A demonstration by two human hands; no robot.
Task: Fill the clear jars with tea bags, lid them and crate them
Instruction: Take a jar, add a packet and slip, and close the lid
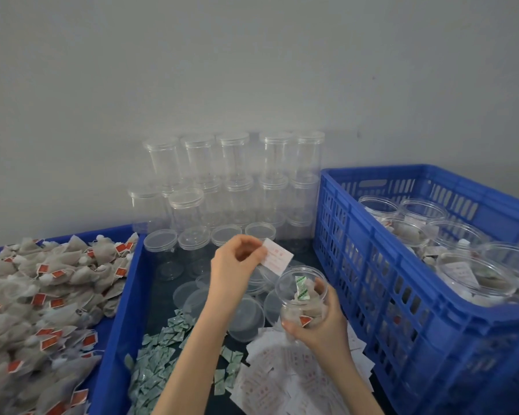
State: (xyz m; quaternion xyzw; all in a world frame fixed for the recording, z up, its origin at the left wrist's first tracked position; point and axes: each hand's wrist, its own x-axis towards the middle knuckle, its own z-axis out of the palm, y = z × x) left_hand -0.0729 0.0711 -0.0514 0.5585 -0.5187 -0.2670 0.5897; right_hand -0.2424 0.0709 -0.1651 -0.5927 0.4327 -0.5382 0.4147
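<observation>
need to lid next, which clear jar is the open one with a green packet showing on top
The jar gripped in the right hand; it has no lid, unlike the lidded empties stacked by the wall.

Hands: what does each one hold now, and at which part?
The left hand pinches a white paper slip by its left end. The right hand grips an open jar around its lower body.

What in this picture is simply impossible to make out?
- The print on the white slip pinched by the left hand: too small and blurred in the head view.
- How full the jar in the right hand is: fingers cover its base.
- The far right of the blue crate: cut off by the frame edge.
</observation>
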